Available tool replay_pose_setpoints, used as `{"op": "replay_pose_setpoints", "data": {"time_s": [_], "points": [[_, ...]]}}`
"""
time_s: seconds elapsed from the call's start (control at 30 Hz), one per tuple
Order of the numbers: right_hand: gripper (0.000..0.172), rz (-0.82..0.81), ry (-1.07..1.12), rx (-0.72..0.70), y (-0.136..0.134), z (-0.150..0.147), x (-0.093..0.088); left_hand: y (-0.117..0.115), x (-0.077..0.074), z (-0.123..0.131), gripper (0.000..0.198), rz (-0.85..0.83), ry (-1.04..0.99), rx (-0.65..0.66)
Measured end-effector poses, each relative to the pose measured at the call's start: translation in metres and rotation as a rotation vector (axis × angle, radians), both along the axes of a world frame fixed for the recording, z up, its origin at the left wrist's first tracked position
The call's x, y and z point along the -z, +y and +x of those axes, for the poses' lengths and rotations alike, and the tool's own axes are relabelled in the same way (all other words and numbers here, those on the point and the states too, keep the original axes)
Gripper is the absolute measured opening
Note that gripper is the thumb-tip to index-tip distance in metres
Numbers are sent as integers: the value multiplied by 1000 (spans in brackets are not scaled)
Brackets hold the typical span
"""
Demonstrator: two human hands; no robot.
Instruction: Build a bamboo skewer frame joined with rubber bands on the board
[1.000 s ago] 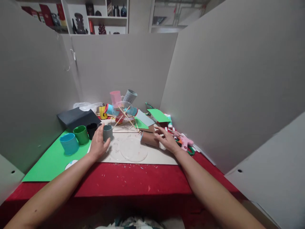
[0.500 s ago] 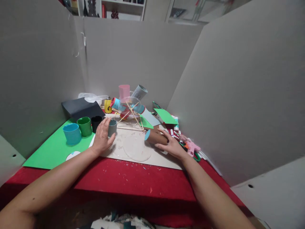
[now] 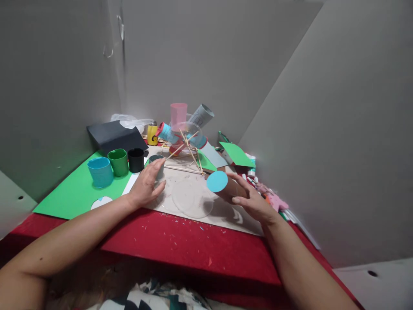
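My right hand (image 3: pixel 256 204) grips a brown cardboard tube (image 3: pixel 237 188). A light-blue round end faces me, and the tube is held above the pale board (image 3: pixel 226 217). My left hand (image 3: pixel 146 185) lies beside a small grey cup (image 3: pixel 160 172), fingers stretched out and partly covering it; whether they touch it I cannot tell. Between the hands, a clear round disc (image 3: pixel 192 198) rests flat on the board. Behind it stands a wheel of clear discs (image 3: pixel 185 129) on wooden sticks (image 3: pixel 190 153), with a pink cup (image 3: pixel 178 115) and a grey tube (image 3: pixel 201 115) attached.
Blue (image 3: pixel 100 172), green (image 3: pixel 118 162) and black (image 3: pixel 136 160) cups stand on a green sheet (image 3: pixel 67 196) at left, with black card (image 3: pixel 116 137) behind. A pink glue gun (image 3: pixel 278 202) and several markers lie at right. Grey panels (image 3: pixel 206 56) enclose the red-covered table (image 3: pixel 190 241).
My right hand has lifted the brown tube off the board and turned its blue end more toward me. My left hand stays near the grey cup. The camera view has tilted down.
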State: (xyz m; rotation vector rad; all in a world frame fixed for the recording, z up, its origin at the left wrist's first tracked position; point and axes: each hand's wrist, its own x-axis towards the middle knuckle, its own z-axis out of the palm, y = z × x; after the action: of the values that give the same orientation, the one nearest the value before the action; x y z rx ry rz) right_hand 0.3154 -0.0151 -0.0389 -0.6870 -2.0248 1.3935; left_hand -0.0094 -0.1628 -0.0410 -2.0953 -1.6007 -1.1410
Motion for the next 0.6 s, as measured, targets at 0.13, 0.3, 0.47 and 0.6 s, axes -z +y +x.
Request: {"op": "replay_pose_setpoints", "data": {"time_s": [0.13,0.3,0.47,0.6], "points": [[81,-153,74,25,2,4,5,-1,2,4,68,-145,-55,67],[80,-211,95,66,4,5,10,-7,-1,17,67,-342,-67,135],[80,-211,48,111,8,4,15,-26,-29,44,57,-410,17,286],[75,-139,12,155,10,0,14,-51,-75,77,40,-238,9,547]]}}
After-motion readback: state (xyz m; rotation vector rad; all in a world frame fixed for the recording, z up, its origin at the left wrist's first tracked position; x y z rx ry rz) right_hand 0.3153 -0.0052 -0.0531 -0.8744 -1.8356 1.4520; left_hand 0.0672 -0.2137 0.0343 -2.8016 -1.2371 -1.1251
